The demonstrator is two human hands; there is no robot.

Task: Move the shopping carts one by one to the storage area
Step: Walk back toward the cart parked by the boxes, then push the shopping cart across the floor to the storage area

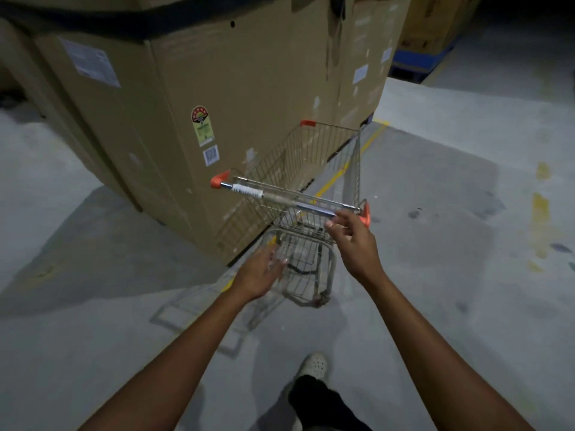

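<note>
The shopping cart [292, 213] is small and made of thin silver wire. It has orange caps [219, 180] on its corners and a long handle [280, 195]. Its basket is empty. It stands on its wheels just beside the big cardboard box [217, 104].

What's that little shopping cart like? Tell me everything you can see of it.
The shopping cart is a small wire-metal trolley with an empty basket, a lower rack and orange caps at its corners. Its handle bar carries a white label. It stands upright on the grey floor, close beside a large cardboard box. The right hand has its fingertips at the bar's right end; whether it grips is unclear. The left hand, blurred and open, is below the bar.
</note>
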